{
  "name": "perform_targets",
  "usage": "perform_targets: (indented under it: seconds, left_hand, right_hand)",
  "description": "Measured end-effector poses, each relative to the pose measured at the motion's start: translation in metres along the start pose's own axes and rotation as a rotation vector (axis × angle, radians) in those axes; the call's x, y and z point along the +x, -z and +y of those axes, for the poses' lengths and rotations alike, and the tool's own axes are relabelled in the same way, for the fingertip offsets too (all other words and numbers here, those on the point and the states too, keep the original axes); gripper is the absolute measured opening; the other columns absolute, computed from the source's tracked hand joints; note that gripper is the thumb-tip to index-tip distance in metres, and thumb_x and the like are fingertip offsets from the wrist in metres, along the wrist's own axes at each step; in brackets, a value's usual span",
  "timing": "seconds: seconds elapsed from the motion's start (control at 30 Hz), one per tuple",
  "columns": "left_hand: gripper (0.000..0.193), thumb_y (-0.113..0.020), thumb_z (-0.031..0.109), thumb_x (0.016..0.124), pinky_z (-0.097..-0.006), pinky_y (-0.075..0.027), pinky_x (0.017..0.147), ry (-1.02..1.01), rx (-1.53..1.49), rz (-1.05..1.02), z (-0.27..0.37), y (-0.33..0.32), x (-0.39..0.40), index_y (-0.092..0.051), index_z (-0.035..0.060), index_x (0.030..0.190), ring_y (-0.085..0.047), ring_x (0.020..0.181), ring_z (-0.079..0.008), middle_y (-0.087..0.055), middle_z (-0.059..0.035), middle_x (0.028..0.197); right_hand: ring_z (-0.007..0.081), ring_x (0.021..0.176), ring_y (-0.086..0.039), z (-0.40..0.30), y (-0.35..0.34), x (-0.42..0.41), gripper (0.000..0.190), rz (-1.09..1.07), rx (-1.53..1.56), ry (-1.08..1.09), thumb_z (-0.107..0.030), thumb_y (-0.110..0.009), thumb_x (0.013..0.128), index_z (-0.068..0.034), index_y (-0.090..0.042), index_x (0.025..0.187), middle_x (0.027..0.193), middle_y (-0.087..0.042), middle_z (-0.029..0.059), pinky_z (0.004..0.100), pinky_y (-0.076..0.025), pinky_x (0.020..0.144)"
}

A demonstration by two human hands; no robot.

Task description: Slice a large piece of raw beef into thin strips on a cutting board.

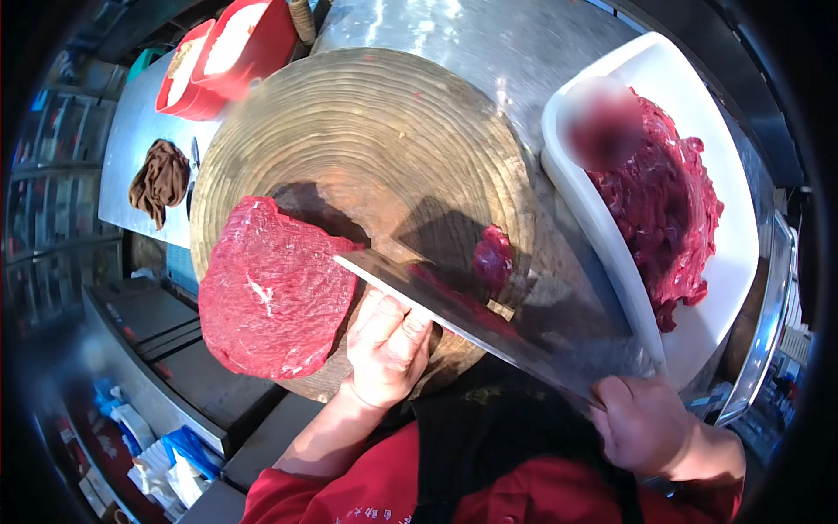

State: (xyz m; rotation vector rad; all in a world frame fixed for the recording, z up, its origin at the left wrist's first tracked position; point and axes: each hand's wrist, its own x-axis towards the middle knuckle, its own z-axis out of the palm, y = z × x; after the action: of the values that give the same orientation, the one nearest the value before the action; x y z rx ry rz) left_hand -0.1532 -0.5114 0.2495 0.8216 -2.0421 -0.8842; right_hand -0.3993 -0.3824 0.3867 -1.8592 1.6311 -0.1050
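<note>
My right hand (645,422) grips the handle end of a long, broad-bladed knife (478,321). The blade slants up and left across a round wooden chopping block (366,118), its tip by the edge of a large slab of raw red meat (275,295). Against the lower edge of the blade, my left hand (389,347) has its fingers curled; what lies under them is hidden. A red streak shows along the blade, perhaps a reflection. Beyond the knife, a small piece of raw meat (493,259) rests on the block's right side.
A white plastic tub (707,347) with a heap of cut raw meat (668,209) stands at right on the steel counter (419,26). Red containers (262,52) with pale contents sit at upper left. A brown cloth (160,180) lies left of the block, near a partly hidden metal tool.
</note>
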Motion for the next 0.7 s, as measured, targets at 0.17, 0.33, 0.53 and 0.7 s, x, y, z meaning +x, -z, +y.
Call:
perform_targets:
  seconds: [0.17, 0.33, 0.53, 0.7]
  left_hand:
    - [0.038, -0.066, -0.011, 0.079, -0.0378, -0.052, 0.076, 0.043, 0.07, 0.004, -0.012, 0.001, -0.012, -0.066, 0.0077, 0.111, -0.064, 0.082, -0.0336, -0.067, -0.0141, 0.093]
    - [0.02, -0.068, -0.002, 0.082, -0.036, -0.051, 0.076, 0.136, -0.033, -0.039, -0.011, 0.01, -0.019, -0.067, 0.0034, 0.101, -0.065, 0.081, -0.0291, -0.066, -0.0121, 0.09]
    - [0.015, -0.071, 0.005, 0.084, -0.0312, -0.052, 0.075, 0.487, -0.803, 0.25, 0.001, -0.004, -0.021, -0.065, -0.0033, 0.096, -0.064, 0.08, -0.0173, -0.067, -0.0075, 0.091]
    - [0.006, -0.072, 0.003, 0.082, -0.0284, -0.053, 0.072, 0.46, -0.323, 0.158, -0.005, 0.006, -0.033, -0.066, 0.0004, 0.084, -0.065, 0.078, -0.0148, -0.068, -0.0045, 0.084]
  right_hand:
    - [0.0258, 0.052, -0.06, -0.003, -0.004, -0.001, 0.018, -0.021, -0.038, 0.01, -0.01, -0.066, 0.069, -0.004, -0.051, 0.078, 0.064, -0.056, 0.009, 0.0378, -0.047, 0.044]
    - [0.0282, 0.067, -0.063, -0.002, -0.003, -0.03, 0.028, -0.183, 0.001, -0.065, -0.01, -0.068, 0.068, 0.001, -0.059, 0.092, 0.077, -0.059, 0.0113, 0.0404, -0.046, 0.058]
    - [0.0261, 0.061, -0.061, -0.002, -0.009, -0.023, 0.032, -0.04, -0.097, 0.007, -0.013, -0.067, 0.066, 0.005, -0.059, 0.091, 0.07, -0.056, 0.0099, 0.0392, -0.044, 0.05]
    - [0.0172, 0.045, -0.056, 0.009, -0.012, 0.012, 0.018, 0.025, -0.014, 0.146, -0.014, -0.06, 0.082, 0.001, -0.053, 0.077, 0.058, -0.052, 0.0066, 0.0305, -0.043, 0.035]
